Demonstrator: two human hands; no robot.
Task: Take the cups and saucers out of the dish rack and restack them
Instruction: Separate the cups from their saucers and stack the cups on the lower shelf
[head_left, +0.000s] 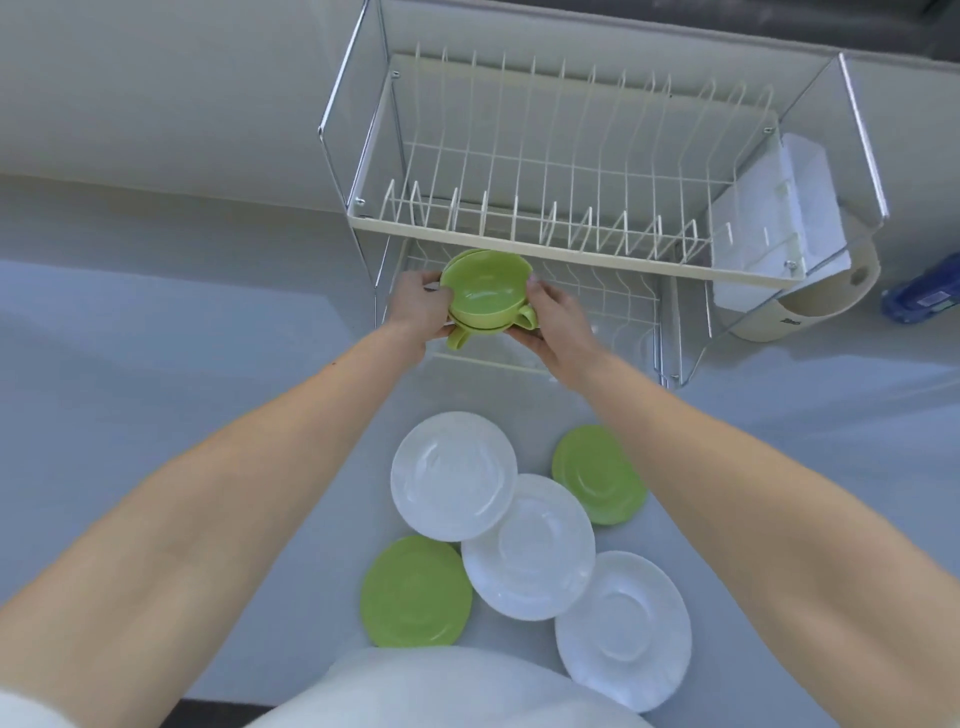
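Two green cups (485, 291) sit nested one in the other, tilted toward me, just in front of the lower shelf of the white wire dish rack (524, 244). My left hand (418, 306) grips the stack from the left and my right hand (553, 322) from the right, near the handle. On the counter close to me lie three white saucers (452, 475) (527, 545) (623, 629), partly overlapping, and two green saucers (415, 592) (597, 475). The rack's upper shelf holds no dishes.
A clear plastic cutlery holder (779, 208) hangs on the rack's right end. Behind it stands a beige round container (826, 291), and a blue bottle (924, 291) lies at the far right. The pale grey counter (182, 364) stretches to the left.
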